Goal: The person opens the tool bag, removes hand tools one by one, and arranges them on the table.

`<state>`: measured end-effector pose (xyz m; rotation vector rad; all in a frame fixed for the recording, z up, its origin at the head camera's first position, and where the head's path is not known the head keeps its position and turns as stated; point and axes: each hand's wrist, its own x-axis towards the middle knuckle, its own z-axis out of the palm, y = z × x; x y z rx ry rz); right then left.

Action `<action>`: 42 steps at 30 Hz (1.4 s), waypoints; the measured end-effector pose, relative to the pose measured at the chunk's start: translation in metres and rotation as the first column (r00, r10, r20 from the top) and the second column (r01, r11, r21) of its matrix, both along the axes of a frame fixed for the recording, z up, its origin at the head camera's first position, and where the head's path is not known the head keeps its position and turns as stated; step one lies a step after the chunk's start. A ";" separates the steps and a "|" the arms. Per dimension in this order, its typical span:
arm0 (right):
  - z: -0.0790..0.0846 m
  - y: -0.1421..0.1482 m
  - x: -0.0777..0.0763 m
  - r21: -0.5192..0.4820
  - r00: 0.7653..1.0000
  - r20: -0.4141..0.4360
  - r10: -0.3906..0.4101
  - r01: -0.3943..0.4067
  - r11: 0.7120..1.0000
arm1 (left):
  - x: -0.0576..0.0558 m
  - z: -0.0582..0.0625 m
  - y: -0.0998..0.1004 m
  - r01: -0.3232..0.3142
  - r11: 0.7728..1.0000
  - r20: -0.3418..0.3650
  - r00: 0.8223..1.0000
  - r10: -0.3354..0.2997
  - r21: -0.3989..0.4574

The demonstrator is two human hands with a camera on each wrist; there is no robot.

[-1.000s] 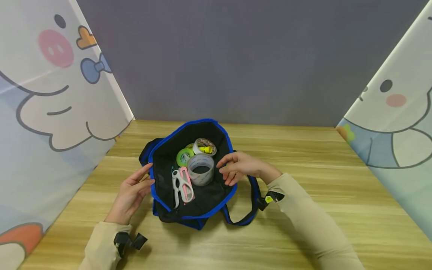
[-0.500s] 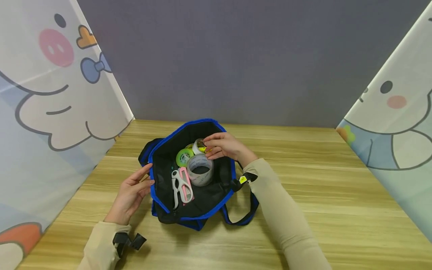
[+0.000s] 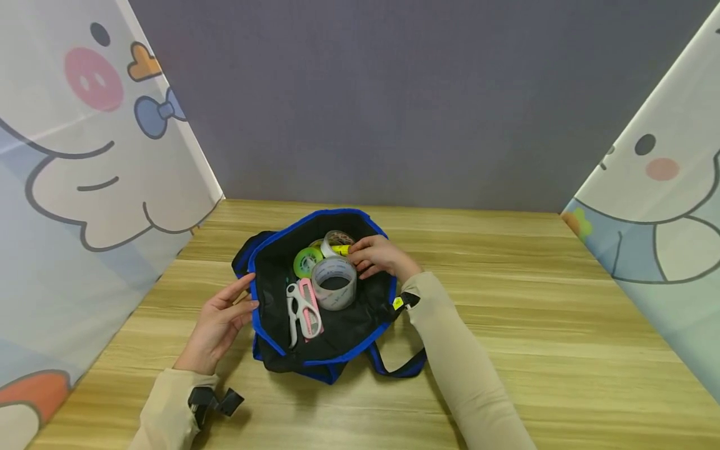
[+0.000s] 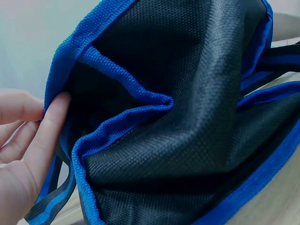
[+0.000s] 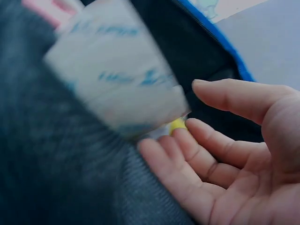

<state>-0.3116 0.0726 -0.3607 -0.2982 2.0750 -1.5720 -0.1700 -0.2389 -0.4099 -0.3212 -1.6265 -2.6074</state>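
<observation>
A black bag with blue trim point(image 3: 270, 240) lies with its mouth toward me in the head view. My left hand point(image 3: 216, 325) pinches its left rim, thumb inside, as the left wrist view confirms. Inside the bag, my right hand point(image 3: 378, 256) has its fingertips beside a wide roll of clear tape point(image 3: 339, 300) and a small yellow object point(image 3: 340, 249). In the right wrist view the thumb stands apart from the loosely bent fingers, and the tape roll point(image 5: 117, 75) partly hides the yellow object. Behind sits a white-sided tape roll point(image 3: 328, 245), with a green tape roll point(image 3: 305, 262) at its left.
White-handled scissors point(image 3: 310, 320) and a pink-handled cutter point(image 3: 305, 289) lie at the bag's lower left. A black-and-blue strap point(image 3: 402, 372) loops onto the wooden table point(image 3: 540, 300) at right. A grey panel point(image 3: 394, 106) stands behind.
My right hand has moved left from the bag's right side into it, over the rear tape rolls, then down beside the clear tape. The bag's far rim has sagged slightly. My left hand stays put.
</observation>
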 end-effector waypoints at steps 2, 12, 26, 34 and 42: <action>-0.005 0.002 0.000 0.043 1.000 0.008 0.023 -0.024 0.999 | 0.000 0.000 0.001 0.006 1.000 -0.004 1.000 -0.006 0.004; -0.015 0.003 -0.002 0.028 0.994 0.100 0.045 -0.048 0.998 | 0.000 -0.002 0.001 -0.002 1.000 0.005 1.000 0.002 0.001; 0.000 -0.001 0.004 0.031 1.000 -0.019 0.012 -0.012 0.999 | 0.000 -0.002 0.000 0.000 1.000 -0.004 1.000 0.000 0.006; 0.018 0.004 0.005 0.041 0.995 -0.082 0.047 -0.044 0.998 | 0.001 -0.002 -0.001 -0.007 1.000 0.003 1.000 0.007 0.017; 0.037 0.020 -0.001 0.050 0.997 -0.061 0.047 -0.044 0.998 | 0.000 -0.003 0.000 -0.016 1.000 0.015 1.000 0.016 -0.010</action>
